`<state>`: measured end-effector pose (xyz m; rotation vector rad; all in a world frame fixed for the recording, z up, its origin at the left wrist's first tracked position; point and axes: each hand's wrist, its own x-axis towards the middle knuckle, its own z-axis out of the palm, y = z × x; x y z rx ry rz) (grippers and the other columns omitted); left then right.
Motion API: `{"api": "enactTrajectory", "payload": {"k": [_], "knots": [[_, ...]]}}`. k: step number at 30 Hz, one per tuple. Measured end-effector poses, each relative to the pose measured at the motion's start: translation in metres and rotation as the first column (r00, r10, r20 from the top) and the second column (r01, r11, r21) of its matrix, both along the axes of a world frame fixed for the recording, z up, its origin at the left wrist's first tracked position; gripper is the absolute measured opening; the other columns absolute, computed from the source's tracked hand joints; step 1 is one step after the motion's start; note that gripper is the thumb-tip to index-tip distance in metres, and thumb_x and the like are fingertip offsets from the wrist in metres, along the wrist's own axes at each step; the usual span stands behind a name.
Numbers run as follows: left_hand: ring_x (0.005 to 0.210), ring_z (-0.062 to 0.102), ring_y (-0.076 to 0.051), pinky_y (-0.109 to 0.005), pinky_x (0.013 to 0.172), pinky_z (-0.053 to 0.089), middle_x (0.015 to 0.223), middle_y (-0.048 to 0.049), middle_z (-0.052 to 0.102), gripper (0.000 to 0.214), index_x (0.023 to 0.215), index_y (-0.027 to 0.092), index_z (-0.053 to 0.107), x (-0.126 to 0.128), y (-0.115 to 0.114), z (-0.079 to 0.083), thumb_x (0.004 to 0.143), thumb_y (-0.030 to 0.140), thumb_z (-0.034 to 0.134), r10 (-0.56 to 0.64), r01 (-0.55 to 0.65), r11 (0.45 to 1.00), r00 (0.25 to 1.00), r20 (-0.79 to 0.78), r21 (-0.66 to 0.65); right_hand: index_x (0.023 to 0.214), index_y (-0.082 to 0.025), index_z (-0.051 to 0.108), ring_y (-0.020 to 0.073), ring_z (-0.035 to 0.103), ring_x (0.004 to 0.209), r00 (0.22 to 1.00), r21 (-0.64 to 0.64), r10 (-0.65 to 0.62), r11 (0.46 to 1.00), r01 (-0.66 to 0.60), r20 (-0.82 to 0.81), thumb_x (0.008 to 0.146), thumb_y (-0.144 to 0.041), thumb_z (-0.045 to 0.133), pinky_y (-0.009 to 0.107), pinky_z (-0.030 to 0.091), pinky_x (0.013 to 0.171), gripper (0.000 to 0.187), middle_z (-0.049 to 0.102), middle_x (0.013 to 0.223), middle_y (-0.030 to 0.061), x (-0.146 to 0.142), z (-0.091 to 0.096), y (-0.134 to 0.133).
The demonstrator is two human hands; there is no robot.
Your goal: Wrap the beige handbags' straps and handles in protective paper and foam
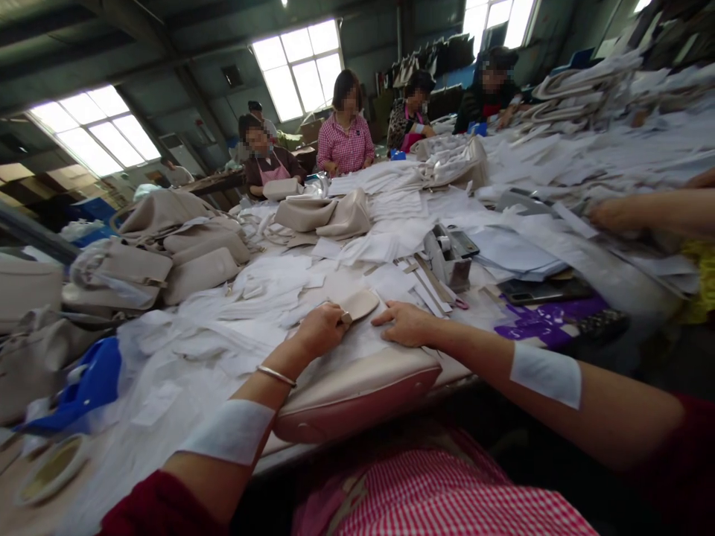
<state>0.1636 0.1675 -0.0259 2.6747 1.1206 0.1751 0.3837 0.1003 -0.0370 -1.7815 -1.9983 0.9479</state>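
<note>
My left hand point(321, 329) is closed on a small oval beige piece point(359, 304), pinching its near end. My right hand point(407, 324) lies flat, fingers stretched out, on white paper just right of that piece. Both hands rest over a beige handbag with a pink base point(357, 394) lying at the table's near edge in front of me. A bangle sits on my left wrist, and white patches are stuck on both forearms.
White paper sheets point(268, 290) cover the long table. Beige bags point(167, 253) pile at the left, a blue bag point(89, 380) and a tape roll point(53, 469) near left. A metal tool point(447, 257), phone point(539, 290) and purple sheet point(544, 324) lie right. A co-worker's arm point(653, 212) reaches in; several people sit beyond.
</note>
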Motion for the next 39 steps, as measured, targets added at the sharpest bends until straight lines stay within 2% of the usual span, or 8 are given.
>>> {"api": "enactTrajectory", "payload": {"k": [7,15,20,25,28,34,36,39], "knots": [[0.079,0.062,-0.019,-0.029,0.072,0.047,0.091,-0.0053,0.068,0.018,0.075,0.021,0.069,0.002,-0.009,0.004,0.085,0.023,0.054,-0.038,0.039,0.999,0.996,-0.076,0.014,0.115,-0.027,0.075,0.0246,0.066,0.105,0.997,0.034,0.009,0.999,-0.006,-0.080,0.069,-0.020,0.066,0.026,0.048,0.093,0.047,0.071,0.120,0.0010,0.002,-0.003,0.000],[0.086,0.062,-0.023,-0.033,0.083,0.047,0.093,-0.0089,0.067,0.030,0.083,0.022,0.073,0.005,-0.015,-0.005,0.093,0.031,0.046,-0.094,0.088,0.995,0.988,-0.123,-0.052,0.115,-0.023,0.075,0.0256,0.064,0.111,0.994,0.028,-0.012,0.999,0.015,-0.109,0.068,-0.015,0.064,0.026,0.047,0.095,0.049,0.066,0.131,0.0033,-0.002,-0.006,0.001],[0.089,0.062,-0.023,-0.033,0.087,0.048,0.096,-0.0088,0.066,0.027,0.092,0.024,0.074,-0.002,-0.017,-0.002,0.092,0.029,0.048,-0.132,0.126,0.988,0.988,-0.075,-0.085,0.118,-0.016,0.073,0.0277,0.059,0.121,0.992,0.017,-0.059,0.998,0.062,-0.111,0.073,-0.017,0.063,0.031,0.041,0.106,0.046,0.068,0.127,0.0094,-0.002,-0.001,-0.002],[0.102,0.062,-0.020,-0.028,0.097,0.047,0.109,-0.0071,0.067,0.031,0.107,0.026,0.074,-0.016,-0.017,0.006,0.092,0.024,0.047,-0.118,0.123,0.987,0.991,0.055,-0.104,0.127,-0.015,0.066,0.0242,0.063,0.115,0.974,0.007,-0.148,0.988,0.151,-0.171,0.082,-0.031,0.061,0.030,0.048,0.097,0.048,0.065,0.131,0.0101,0.005,0.001,-0.004],[0.104,0.063,-0.020,-0.028,0.098,0.047,0.111,-0.0060,0.069,0.032,0.108,0.025,0.075,-0.021,-0.013,0.008,0.090,0.020,0.049,-0.041,0.056,0.991,0.991,0.128,-0.118,0.127,-0.017,0.066,0.0239,0.066,0.108,0.960,-0.009,-0.197,0.980,0.199,-0.201,0.083,-0.031,0.062,0.031,0.050,0.093,0.047,0.066,0.130,0.0101,0.007,0.004,-0.004],[0.097,0.065,-0.020,-0.029,0.093,0.049,0.106,-0.0066,0.071,0.031,0.108,0.021,0.075,-0.036,-0.006,0.010,0.088,0.029,0.053,0.218,-0.190,0.969,0.958,0.186,-0.160,0.127,-0.017,0.066,0.0242,0.068,0.094,0.921,-0.085,-0.283,0.959,0.270,-0.266,0.084,-0.034,0.062,0.033,0.051,0.086,0.046,0.074,0.103,0.0096,0.006,0.014,-0.006],[0.105,0.064,-0.024,-0.033,0.098,0.047,0.111,-0.0101,0.071,0.034,0.110,0.017,0.073,-0.047,-0.006,0.008,0.087,0.034,0.054,0.366,-0.338,0.926,0.912,0.187,-0.167,0.127,-0.017,0.065,0.0243,0.067,0.095,0.904,-0.116,-0.308,0.951,0.286,-0.298,0.085,-0.038,0.062,0.032,0.052,0.082,0.046,0.072,0.109,0.0110,0.007,0.016,-0.003],[0.123,0.055,-0.035,-0.044,0.108,0.038,0.126,-0.0202,0.064,0.051,0.122,0.008,0.065,-0.067,-0.009,0.001,0.082,0.039,0.060,0.610,-0.577,0.790,0.772,0.176,-0.208,0.133,-0.017,0.056,0.0253,0.064,0.103,0.870,-0.188,-0.357,0.932,0.309,-0.340,0.088,-0.044,0.057,0.030,0.054,0.071,0.053,0.064,0.127,0.0145,0.008,0.015,0.013]]}}
